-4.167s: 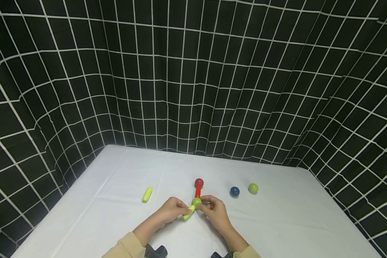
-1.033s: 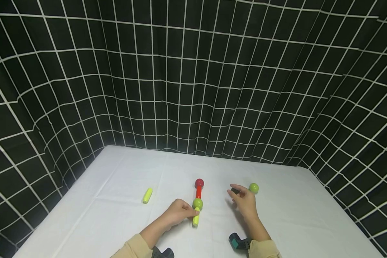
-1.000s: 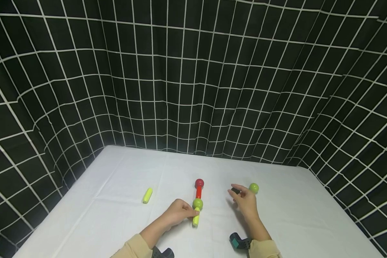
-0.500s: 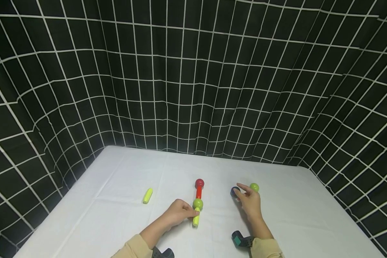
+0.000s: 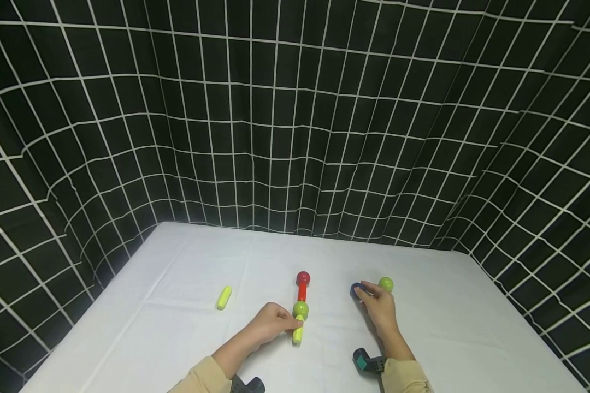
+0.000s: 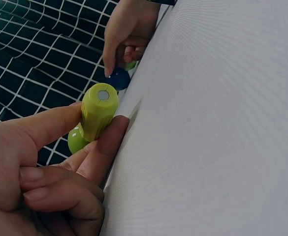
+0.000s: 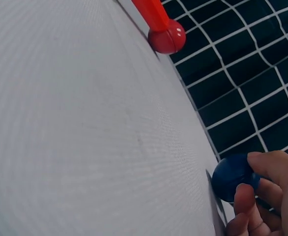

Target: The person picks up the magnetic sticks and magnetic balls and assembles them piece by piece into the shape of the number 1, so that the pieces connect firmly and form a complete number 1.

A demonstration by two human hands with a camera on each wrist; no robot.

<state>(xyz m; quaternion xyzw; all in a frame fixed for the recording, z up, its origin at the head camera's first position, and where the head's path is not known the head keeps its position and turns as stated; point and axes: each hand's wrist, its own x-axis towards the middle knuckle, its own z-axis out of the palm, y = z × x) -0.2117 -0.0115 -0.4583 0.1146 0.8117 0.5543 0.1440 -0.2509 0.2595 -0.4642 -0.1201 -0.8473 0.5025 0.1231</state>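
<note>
Blue ball (image 7: 231,178), right of joined green ball (image 5: 300,309): right hand (image 5: 382,309) now pinching. Left hand (image 5: 269,323) holds yellow stick (image 5: 298,334); join seemingly done.

Beige sleeves (image 5: 405,376) adjoin dark grey wrist cameras (image 5: 370,362).

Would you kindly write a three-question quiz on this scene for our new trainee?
1. Fill in: between the red rod and the yellow rod in the left hand sits a ___ ball.
2. True or false: the right hand touches the blue ball.
3. Head view: the loose yellow rod lies A) left of, B) right of or C) on top of the red rod?

Key: 1 green; 2 true; 3 A.
</note>
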